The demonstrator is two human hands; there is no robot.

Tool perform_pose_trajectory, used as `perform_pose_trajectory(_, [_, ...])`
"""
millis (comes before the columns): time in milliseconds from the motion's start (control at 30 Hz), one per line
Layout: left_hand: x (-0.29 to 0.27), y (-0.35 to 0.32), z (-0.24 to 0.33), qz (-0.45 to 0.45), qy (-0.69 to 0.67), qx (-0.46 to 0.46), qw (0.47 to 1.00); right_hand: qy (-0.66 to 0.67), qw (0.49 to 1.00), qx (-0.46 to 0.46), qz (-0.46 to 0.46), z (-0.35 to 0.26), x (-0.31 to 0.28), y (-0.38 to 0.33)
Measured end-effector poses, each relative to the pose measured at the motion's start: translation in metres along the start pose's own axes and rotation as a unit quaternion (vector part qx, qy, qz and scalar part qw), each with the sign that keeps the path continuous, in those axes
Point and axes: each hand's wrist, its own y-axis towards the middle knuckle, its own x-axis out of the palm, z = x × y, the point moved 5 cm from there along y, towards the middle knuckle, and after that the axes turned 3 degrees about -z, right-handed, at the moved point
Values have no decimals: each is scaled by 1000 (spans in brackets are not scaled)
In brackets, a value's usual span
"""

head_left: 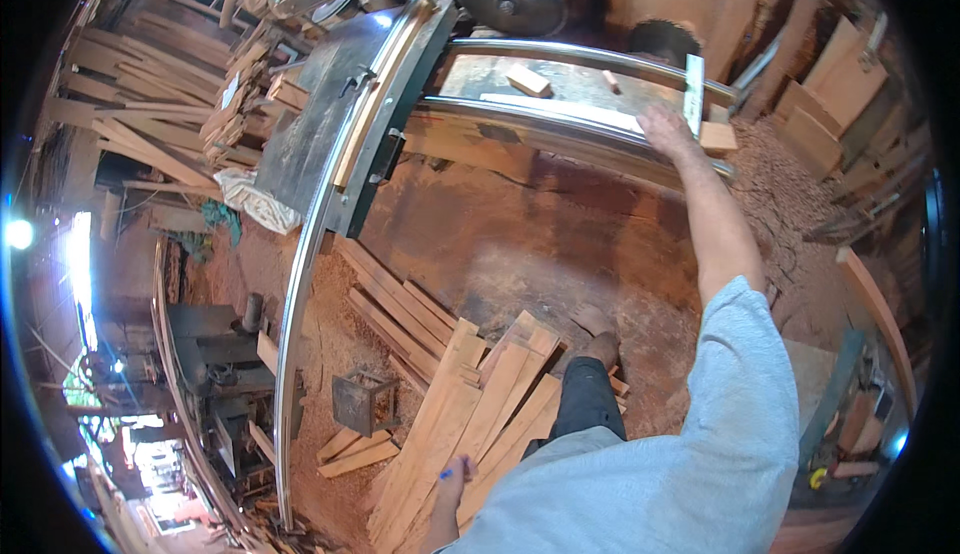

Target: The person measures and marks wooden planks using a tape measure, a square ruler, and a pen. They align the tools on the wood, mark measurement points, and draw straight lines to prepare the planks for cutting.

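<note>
My right arm stretches forward to the sliding saw table, and my right hand (668,132) is at its near metal rail (560,114). The fingers look curled down, and what they grip, if anything, is hidden. Just right of that hand, a pale flat strip (693,94) lies across the rails. Beside it sits a wood block (718,138). Low by my body, my left hand (457,474) is closed, with a small blue thing showing at the fingers that I cannot make out. Below it lie long sawn boards (430,444).
A wood block (529,81) rests between the rails. A round saw blade (512,0) stands behind the dark machine table (325,94). One long rail (290,384) runs down the left side. Stacked planks (150,84), a small box-like stand (362,402) and sawdust surround me.
</note>
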Motion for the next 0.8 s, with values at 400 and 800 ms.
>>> perform_pose_trajectory(400, [26,-10,-26,-7,36,65,997,226,971,-49,56,87,-158,-66])
perform_pose_trajectory(800, [-6,-224,14,-5,-66,550,832,620,742,-252,41,-148,-226,-540])
